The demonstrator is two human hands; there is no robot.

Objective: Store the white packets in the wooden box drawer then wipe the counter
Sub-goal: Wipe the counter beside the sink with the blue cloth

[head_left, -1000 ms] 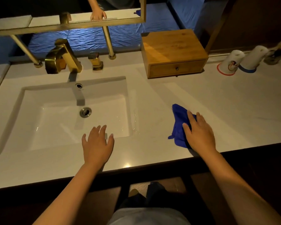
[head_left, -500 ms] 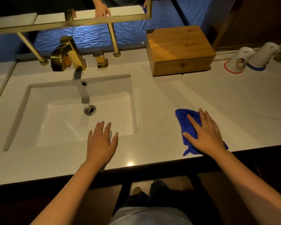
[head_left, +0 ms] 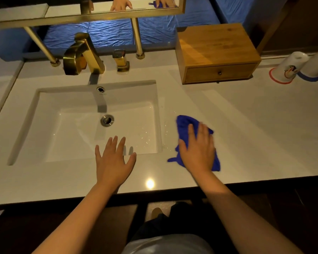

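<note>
Close to the front edge of the white counter [head_left: 246, 125], the left hand [head_left: 113, 162] lies flat, palm down, fingers spread, its fingertips reaching over the near rim of the sink [head_left: 35, 110]. Just to the right of it, the right hand [head_left: 197, 151] presses flat on a blue cloth [head_left: 184, 123], fingers stretched out over it rather than curled around it; the cloth sits on the counter just beside the sink's right rim, bunched, with its edges showing around the hand. A few water droplets glint between cloth and sink. Farther back, a gold faucet [head_left: 83, 54] and its gold handle [head_left: 120, 60] stand behind the sink. At the counter's back edge, to the right, sits the wooden box [head_left: 215, 46], its drawer [head_left: 219, 72] pushed shut. No white packets lie on the counter. Two upturned paper cups [head_left: 287, 69] stand near the back right corner.
</note>
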